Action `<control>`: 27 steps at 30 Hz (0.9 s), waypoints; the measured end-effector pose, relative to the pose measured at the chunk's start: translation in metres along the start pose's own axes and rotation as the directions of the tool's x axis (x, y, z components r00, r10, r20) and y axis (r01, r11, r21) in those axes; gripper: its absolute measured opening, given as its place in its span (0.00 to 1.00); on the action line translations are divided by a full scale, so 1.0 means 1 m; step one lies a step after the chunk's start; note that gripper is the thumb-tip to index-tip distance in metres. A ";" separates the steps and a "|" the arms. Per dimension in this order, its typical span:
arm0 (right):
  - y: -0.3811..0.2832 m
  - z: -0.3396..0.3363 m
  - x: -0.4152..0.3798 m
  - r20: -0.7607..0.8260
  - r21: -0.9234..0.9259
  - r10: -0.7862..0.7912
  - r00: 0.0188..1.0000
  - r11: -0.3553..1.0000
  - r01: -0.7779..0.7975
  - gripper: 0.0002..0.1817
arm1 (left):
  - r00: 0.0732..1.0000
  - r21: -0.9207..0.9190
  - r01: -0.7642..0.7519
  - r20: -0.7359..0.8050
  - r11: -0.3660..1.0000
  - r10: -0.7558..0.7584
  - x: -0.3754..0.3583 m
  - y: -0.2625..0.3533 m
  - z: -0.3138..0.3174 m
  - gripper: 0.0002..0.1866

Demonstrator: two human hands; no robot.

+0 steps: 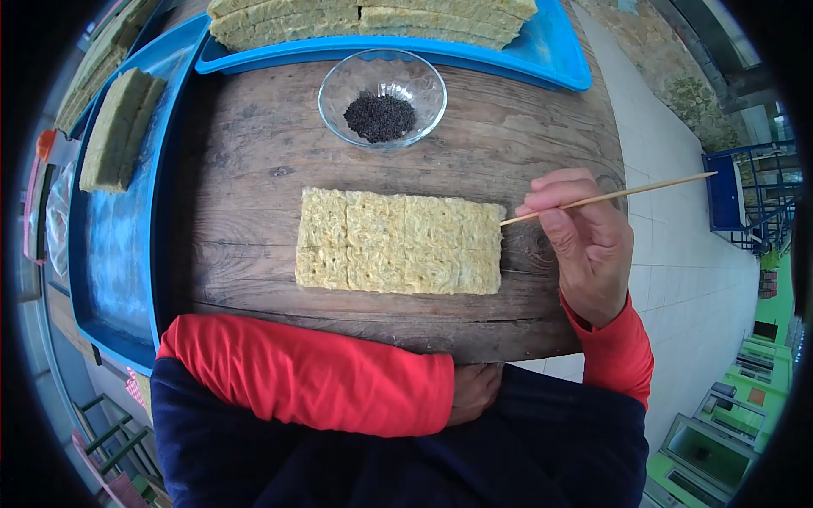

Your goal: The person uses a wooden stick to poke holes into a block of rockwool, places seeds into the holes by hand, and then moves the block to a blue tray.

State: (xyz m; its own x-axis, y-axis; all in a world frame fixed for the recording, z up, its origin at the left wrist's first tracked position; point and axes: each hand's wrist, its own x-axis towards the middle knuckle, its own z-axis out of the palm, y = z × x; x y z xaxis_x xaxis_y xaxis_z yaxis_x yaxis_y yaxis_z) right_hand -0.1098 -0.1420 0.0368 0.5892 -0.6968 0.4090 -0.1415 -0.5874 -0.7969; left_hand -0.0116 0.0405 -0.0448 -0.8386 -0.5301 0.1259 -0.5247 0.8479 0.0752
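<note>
My right hand [591,245] pinches a thin wooden stick [644,189], whose left tip meets the upper right edge of a pale yellow fibrous block [398,243]. The block lies flat on the wooden table [246,161], scored into sections, with small holes in several of them. My left hand [475,392] rests at the table's front edge against my body, its fingers partly hidden, so what it holds, if anything, cannot be seen. Beyond the block stands a clear glass bowl [329,102] with small black seeds [379,117] in it.
A blue tray [550,63] with long fibrous blocks [373,24] lies along the far side. Another blue tray [118,279] at the left holds two fibrous strips [118,131]. Pale floor tiles [677,279] and a blue metal rack [745,195] lie to the right.
</note>
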 end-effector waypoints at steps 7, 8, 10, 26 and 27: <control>-0.005 0.008 0.003 0.067 0.007 -0.105 0.992 0.995 0.104 0.05 | 0.999 0.032 -0.015 0.038 0.999 0.014 0.001 -0.004 -0.008 0.21; -0.005 0.009 0.003 0.080 -0.003 -0.127 0.989 0.992 0.127 0.05 | 0.999 0.029 -0.003 0.043 1.000 0.002 0.001 -0.005 -0.010 0.21; -0.005 0.011 0.003 0.093 -0.012 -0.149 0.985 0.989 0.151 0.05 | 0.998 0.047 -0.022 0.060 0.999 0.019 0.002 -0.007 -0.012 0.21; -0.003 0.014 0.005 0.194 -0.060 -0.161 0.968 0.983 0.176 0.08 | 0.999 -0.045 0.011 0.047 0.999 -0.008 0.001 -0.005 -0.010 0.20; -0.002 0.014 0.005 0.197 -0.065 -0.161 0.967 0.982 0.177 0.08 | 0.999 -0.045 0.013 0.046 0.999 -0.011 0.001 -0.005 -0.010 0.20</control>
State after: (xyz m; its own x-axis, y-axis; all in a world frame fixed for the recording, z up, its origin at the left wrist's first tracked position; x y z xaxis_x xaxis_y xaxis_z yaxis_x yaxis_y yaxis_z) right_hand -0.0952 -0.1379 0.0342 0.7494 -0.4979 0.4364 -0.0863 -0.7269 -0.6813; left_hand -0.0087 0.0354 -0.0352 -0.8384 -0.5392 0.0796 -0.5288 0.8401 0.1209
